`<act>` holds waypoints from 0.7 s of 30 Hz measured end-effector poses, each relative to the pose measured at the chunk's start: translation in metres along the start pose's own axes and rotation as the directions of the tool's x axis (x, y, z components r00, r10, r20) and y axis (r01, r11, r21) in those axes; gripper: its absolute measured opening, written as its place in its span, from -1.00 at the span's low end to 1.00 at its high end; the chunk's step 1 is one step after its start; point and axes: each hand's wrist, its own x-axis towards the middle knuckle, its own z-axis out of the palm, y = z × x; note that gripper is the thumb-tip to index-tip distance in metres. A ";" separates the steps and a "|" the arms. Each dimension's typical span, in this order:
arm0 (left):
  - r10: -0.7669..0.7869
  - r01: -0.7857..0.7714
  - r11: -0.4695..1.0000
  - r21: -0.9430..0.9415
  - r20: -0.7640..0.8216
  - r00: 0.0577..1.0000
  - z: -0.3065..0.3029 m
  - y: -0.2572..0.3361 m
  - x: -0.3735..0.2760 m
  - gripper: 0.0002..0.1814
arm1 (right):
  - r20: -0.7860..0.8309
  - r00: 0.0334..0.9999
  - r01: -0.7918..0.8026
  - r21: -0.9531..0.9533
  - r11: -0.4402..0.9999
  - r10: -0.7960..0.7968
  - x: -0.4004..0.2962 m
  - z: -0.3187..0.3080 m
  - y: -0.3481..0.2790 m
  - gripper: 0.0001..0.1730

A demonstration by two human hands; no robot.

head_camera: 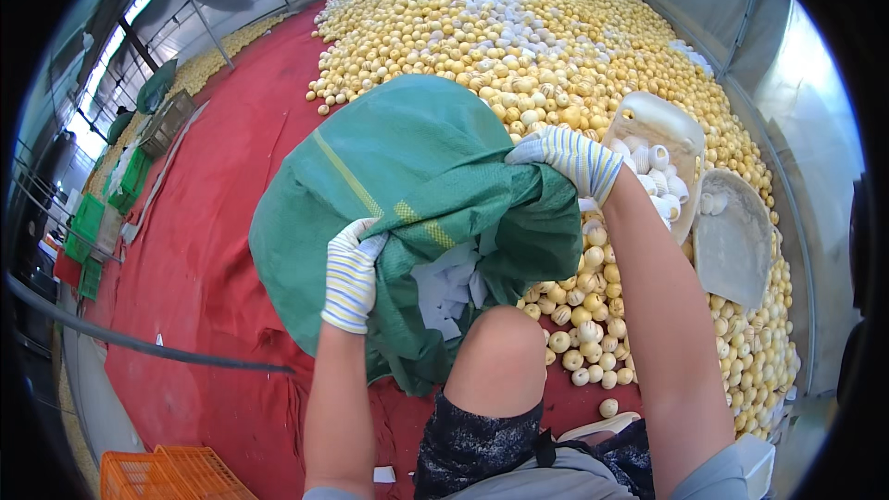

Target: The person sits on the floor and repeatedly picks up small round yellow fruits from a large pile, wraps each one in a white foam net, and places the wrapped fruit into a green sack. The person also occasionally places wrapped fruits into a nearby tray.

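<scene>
A large green woven sack (389, 132) with yellow stripes lies full in front of me, its mouth turned towards my knee. My left hand (353, 271), in a striped knit glove, grips the folded rim on the left. Gloved likewise, my right hand (571, 158) holds the rim at the upper right. Between the hands the mouth gapes, and white pieces of paper or foam (448, 285) show inside. My bare knee is against the sack's lower edge.
Heaped round yellow fruit (569, 69) spreads behind and to the right. A scoop-like plastic container (656, 118) holds white foam nets; a grey scoop (733, 243) lies beside it. Red cloth (208, 222) covers the floor. Orange crates (167, 476) stand lower left, green crates (87, 226) further off.
</scene>
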 end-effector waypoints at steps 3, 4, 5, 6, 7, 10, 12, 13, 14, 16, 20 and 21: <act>-0.298 0.392 0.850 -0.351 0.293 0.908 -0.013 0.034 0.026 -0.72 | -0.688 0.726 -0.361 -0.370 0.856 0.009 -0.007 -0.035 0.027 -0.56; -0.319 0.444 0.778 -0.445 0.329 0.889 -0.016 0.047 0.028 -0.71 | -0.822 0.561 -0.417 -0.379 0.826 -0.094 -0.014 -0.021 0.017 -0.54; -0.332 0.488 0.692 -0.532 0.366 0.869 -0.019 0.053 0.033 -0.70 | -0.882 0.462 -0.256 -0.229 0.939 -0.089 -0.025 -0.002 0.009 -0.48; -0.230 0.382 0.774 -0.505 0.337 0.913 -0.018 0.057 0.039 -0.70 | -0.873 0.341 -0.117 -0.407 0.906 -0.349 -0.036 0.017 0.009 -0.43; -0.211 0.350 0.798 -0.491 0.317 0.925 -0.022 0.058 0.043 -0.70 | -0.786 0.334 0.069 -0.531 0.845 -0.521 -0.051 0.048 -0.003 -0.34; -0.182 0.351 0.795 -0.496 0.356 0.916 -0.010 0.059 0.045 -0.73 | -0.574 0.528 0.002 -0.736 0.677 -0.626 -0.076 0.124 0.007 0.10; -0.239 0.446 0.718 -0.534 0.413 0.879 0.002 0.067 0.036 -0.70 | -0.639 0.558 -0.122 -0.695 0.709 -0.530 -0.053 0.138 0.024 -0.01; -0.271 0.484 0.683 -0.547 0.426 0.863 0.001 0.069 0.029 -0.69 | -0.703 0.513 -0.127 -0.630 0.766 -0.493 -0.032 0.136 0.031 -0.12; -0.309 0.477 0.734 -0.483 0.388 0.868 0.000 0.069 0.025 -0.68 | -0.740 0.516 -0.063 -0.535 0.842 -0.432 -0.016 0.127 0.040 -0.29; -0.107 0.148 0.951 -0.272 0.161 0.981 0.007 0.072 0.007 -0.62 | -0.810 0.548 0.199 -0.119 0.973 -0.211 0.015 0.106 0.035 -0.58; 0.661 -0.308 0.670 0.675 -0.354 0.661 0.027 0.059 -0.093 -0.42 | -0.843 0.526 0.188 -0.015 0.982 -0.114 0.043 0.079 -0.008 -0.75; 0.707 -0.184 0.536 0.824 -0.319 0.631 0.025 0.044 -0.132 -0.34 | -0.832 0.549 0.148 0.003 0.989 -0.080 0.051 0.081 -0.020 -0.67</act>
